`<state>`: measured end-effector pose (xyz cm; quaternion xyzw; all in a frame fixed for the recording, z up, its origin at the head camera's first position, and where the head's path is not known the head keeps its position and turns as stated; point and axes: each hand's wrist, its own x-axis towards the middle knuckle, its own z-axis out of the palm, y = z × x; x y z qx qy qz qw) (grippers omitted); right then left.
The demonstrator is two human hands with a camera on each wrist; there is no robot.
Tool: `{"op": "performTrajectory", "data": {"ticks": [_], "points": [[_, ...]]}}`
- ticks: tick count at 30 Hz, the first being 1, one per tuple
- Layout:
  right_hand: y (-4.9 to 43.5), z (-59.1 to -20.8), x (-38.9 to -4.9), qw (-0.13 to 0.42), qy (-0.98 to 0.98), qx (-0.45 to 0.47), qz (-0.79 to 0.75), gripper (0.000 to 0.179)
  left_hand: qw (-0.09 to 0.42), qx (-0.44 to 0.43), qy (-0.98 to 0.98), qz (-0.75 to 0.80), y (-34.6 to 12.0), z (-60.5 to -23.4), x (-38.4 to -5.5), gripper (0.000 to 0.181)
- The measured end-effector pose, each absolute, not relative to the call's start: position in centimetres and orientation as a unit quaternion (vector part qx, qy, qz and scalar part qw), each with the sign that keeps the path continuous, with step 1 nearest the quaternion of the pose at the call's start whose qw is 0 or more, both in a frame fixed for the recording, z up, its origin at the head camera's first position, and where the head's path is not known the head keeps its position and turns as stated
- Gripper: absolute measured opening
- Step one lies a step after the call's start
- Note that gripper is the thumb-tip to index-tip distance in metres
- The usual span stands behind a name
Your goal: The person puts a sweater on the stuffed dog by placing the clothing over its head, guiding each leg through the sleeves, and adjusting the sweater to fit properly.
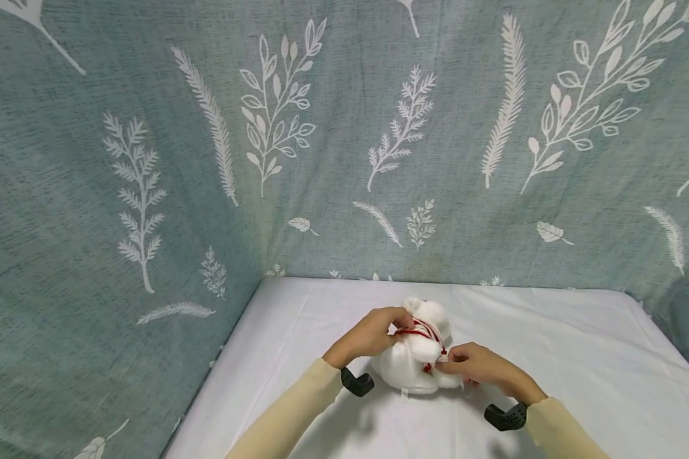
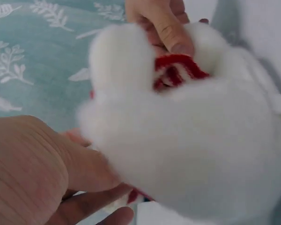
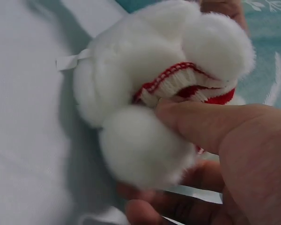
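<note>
A white plush toy bear [image 1: 404,370] with a red-and-white knitted scarf [image 1: 427,328] sits on the table, its head leaning away. My left hand [image 1: 373,331] holds the bear at its neck side, fingers curled at the scarf; part of these fingers is hidden behind the fur in the left wrist view. At the bear's front, my right hand [image 1: 482,364] pinches the striped knit [image 3: 178,84] between thumb and fingers. In the right wrist view, a round white paw [image 3: 143,145] lies between this thumb and the lower fingers.
A white cloth covers the table [image 1: 551,331]. Grey-green curtains [image 1: 333,159] with white leaf prints rise behind it and along the left side. A small white tag [image 3: 72,62] sticks out from the bear's fur. Dark bands sit on both wrists.
</note>
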<state>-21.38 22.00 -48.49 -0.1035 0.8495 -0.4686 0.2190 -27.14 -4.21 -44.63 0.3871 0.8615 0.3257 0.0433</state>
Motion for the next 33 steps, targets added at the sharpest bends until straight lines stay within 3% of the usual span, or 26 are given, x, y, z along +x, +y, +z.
{"op": "performTrajectory", "data": {"ticks": [5,13,20,25,33], "points": [[21.9,-47.8,-21.6,0.19,0.878,-0.136,-0.418,0.04,0.016,0.424,0.851,0.308,-4.1,-44.3,-27.2,0.021],[20.9,-46.1,-22.3,0.052,0.903,-0.16,-0.395,0.016,0.016,0.427,0.84,0.334,-4.3,-45.2,-27.3,0.025],[19.9,-45.4,-23.0,0.03,0.887,-0.208,-0.412,0.015,-0.011,0.442,0.841,0.312,-4.3,-45.0,-26.9,0.002],[19.5,-45.2,-23.2,0.028,0.889,-0.227,-0.396,0.016,-0.001,0.441,0.841,0.313,-4.2,-44.7,-26.2,0.017],[19.4,-45.3,-23.5,0.017,0.89,-0.254,-0.378,0.016,-0.029,0.446,0.865,0.228,-3.8,-45.4,-25.4,0.043]]}}
